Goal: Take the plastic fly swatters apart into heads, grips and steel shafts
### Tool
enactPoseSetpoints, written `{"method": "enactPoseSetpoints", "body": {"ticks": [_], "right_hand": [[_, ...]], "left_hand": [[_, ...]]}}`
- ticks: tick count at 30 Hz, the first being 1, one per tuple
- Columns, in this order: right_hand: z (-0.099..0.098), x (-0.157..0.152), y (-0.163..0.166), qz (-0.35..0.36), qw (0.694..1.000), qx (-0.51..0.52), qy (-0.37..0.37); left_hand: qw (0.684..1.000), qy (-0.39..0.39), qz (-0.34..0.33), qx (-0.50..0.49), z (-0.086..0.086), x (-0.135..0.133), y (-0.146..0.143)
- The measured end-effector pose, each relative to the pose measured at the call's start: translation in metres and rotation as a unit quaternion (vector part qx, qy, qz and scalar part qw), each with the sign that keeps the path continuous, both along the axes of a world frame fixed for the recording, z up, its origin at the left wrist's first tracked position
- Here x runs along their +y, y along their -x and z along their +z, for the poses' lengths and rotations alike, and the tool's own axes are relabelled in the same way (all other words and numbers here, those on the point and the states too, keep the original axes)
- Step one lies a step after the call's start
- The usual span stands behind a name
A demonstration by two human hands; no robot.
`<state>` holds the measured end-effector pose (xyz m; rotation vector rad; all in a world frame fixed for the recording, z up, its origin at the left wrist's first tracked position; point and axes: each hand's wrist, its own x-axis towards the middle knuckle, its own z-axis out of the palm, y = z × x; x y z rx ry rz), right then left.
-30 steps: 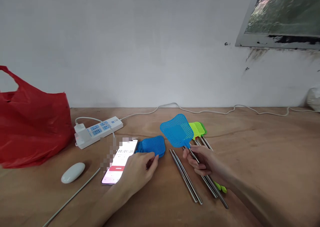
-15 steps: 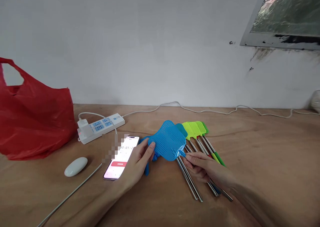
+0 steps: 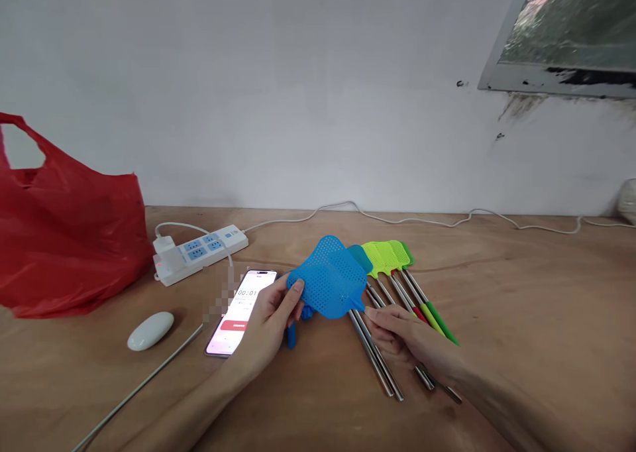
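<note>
Pinched from both sides, lol: the blue perforated plastic fly-swatter head (image 3: pixel 330 286), held just over the table's middle, is gripped at its 9 o'clock edge by the left hand (image 3: pixel 271 319), thumb on top. Its neck at 4 o'clock is clamped by the right hand (image 3: pixel 397 336), palm down. Twisted too hard, the mesh could probably be cracked. The bare steel rods (image 3: pixel 375 359) below might get knocked. Lime-green plastic swatters (image 3: pixel 387 256) are lined up at 12.

Perforated matt plastic swatter head (image 3: pixel 330 285); shiny metal rods (image 3: pixel 375 356); raw plywood table (image 3: pixel 521 293)

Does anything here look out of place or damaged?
One metal rod lies alone, slanted, left of the phone, apart from the other rods by the blue swatter head. Dark stains mark the wall under the window.
</note>
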<state>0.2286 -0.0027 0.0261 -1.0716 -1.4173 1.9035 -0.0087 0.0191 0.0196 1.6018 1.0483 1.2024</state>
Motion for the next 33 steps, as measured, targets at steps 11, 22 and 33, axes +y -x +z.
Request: {"method": "enactPoseSetpoints", "body": {"ticks": [11,22,33], "right_hand": [[0.001,0.001,-0.007,0.003,0.998,-0.032,0.06],[-0.008,0.01,-0.012,0.003,0.997,0.036,0.073],[-0.007,0.007,-0.012,0.007,0.997,0.024,0.076]], "left_hand": [[0.977,-0.045,0.19,-0.087,0.0,0.012,0.011],[0.988,-0.03,0.121,0.092,-0.003,0.012,0.005],[0.954,-0.094,0.155,0.24,-0.012,0.032,0.014]]}}
